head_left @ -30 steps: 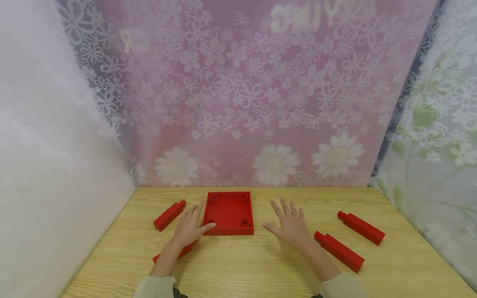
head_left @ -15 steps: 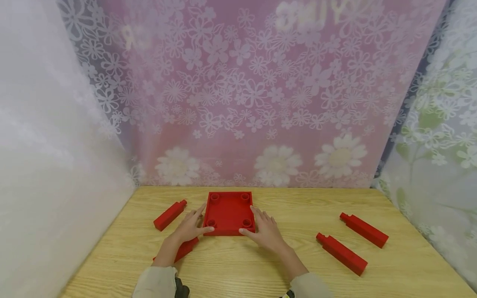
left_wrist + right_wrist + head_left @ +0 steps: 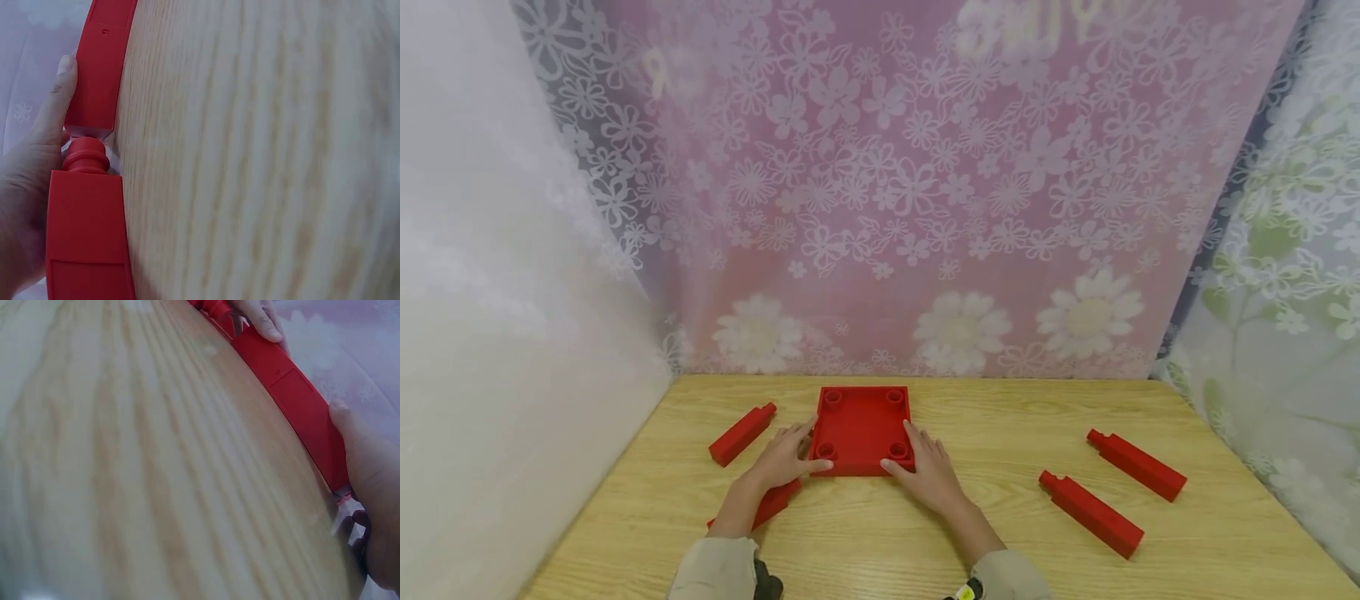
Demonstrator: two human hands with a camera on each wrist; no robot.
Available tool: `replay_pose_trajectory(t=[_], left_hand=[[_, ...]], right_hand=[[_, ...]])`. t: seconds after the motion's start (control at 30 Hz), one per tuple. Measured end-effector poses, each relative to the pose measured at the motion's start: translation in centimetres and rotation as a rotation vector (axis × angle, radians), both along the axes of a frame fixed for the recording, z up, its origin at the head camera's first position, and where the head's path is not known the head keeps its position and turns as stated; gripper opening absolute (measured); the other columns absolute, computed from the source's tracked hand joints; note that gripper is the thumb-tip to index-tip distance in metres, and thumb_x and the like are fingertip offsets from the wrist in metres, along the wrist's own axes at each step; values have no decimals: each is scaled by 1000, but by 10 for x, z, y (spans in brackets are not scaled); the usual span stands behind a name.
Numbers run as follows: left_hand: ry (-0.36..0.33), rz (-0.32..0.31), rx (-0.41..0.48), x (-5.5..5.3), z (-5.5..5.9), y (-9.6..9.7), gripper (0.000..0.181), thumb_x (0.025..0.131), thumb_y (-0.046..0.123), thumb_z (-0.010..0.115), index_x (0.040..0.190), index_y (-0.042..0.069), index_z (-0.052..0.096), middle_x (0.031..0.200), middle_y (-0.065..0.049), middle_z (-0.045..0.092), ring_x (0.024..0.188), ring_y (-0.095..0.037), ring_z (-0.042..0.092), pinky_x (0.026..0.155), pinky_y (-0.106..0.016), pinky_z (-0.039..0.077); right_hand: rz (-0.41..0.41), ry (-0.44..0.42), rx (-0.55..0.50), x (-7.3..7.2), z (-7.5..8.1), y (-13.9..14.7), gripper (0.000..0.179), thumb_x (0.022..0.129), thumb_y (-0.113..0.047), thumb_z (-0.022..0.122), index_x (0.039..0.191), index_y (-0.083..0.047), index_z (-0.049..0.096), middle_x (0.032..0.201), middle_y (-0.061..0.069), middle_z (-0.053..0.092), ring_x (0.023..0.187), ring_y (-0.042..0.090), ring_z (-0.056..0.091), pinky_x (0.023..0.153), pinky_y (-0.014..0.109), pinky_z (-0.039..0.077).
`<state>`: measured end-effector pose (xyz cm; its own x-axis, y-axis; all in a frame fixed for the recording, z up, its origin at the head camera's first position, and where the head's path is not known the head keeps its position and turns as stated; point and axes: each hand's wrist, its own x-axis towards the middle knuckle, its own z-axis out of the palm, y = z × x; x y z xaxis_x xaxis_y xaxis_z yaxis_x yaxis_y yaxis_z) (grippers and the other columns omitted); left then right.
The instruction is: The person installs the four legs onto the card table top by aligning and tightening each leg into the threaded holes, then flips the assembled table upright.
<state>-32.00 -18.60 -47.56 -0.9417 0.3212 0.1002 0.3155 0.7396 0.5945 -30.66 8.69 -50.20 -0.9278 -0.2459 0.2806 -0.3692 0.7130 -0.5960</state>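
A red square panel (image 3: 861, 425) with a raised rim and round sockets in its corners lies flat on the table. My left hand (image 3: 778, 458) holds its left front corner, thumb on the front edge and fingers along the side. At the opposite front corner, my right hand (image 3: 932, 479) grips in the same manner. The left wrist view shows the panel's front side (image 3: 100, 75) with my left thumb against it; a red bar's ridged round end (image 3: 86, 155) stands close by. Both thumbs show on the panel (image 3: 300, 412) in the right wrist view.
Left of the panel lies a red bar (image 3: 741, 433); another bar (image 3: 775, 502) is partly hidden under my left forearm. Two more bars, a nearer one (image 3: 1092, 514) and a farther one (image 3: 1137, 465), lie at the right. A flowered curtain (image 3: 880, 208) hangs behind the table.
My right hand has come in from the right, spread fingers closing onto the panel's right front corner. The left hand has settled more closely against the left corner.
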Motion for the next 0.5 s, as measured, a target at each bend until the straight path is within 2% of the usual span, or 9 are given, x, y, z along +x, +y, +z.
replay_pose_trajectory(t=[0.17, 0.23, 0.37, 0.5], left_hand=[[-5, 1, -2, 0, 3, 1, 89, 77, 50, 68, 144, 8, 29, 135, -18, 40, 127, -50, 19, 97, -63, 19], [-11, -2, -4, 1, 4, 3, 89, 76, 49, 69, 144, 7, 29, 134, -18, 41, 127, -48, 22, 97, -62, 20], [-24, -24, 25, 3, 6, 7, 90, 76, 46, 71, 143, 4, 29, 128, -16, 45, 123, -41, 30, 94, -57, 31], [-42, -57, 47, 4, 7, 13, 91, 76, 44, 72, 143, 0, 28, 120, -14, 48, 115, -33, 37, 87, -47, 40]], right_hand=[[6, 4, -8, 0, -1, 2, 85, 83, -58, 54, 144, -5, 28, 141, 17, 34, 130, 36, 27, 106, 50, 10], [10, 5, -10, 1, 0, 3, 84, 84, -57, 55, 143, -4, 28, 141, 17, 34, 129, 36, 28, 106, 49, 11], [17, 8, -37, 4, -1, 7, 83, 84, -54, 57, 142, -2, 29, 141, 19, 34, 128, 39, 29, 104, 52, 15], [-1, -12, -46, 8, -1, 12, 84, 83, -54, 58, 143, -4, 30, 139, 20, 36, 124, 44, 32, 99, 57, 25]])
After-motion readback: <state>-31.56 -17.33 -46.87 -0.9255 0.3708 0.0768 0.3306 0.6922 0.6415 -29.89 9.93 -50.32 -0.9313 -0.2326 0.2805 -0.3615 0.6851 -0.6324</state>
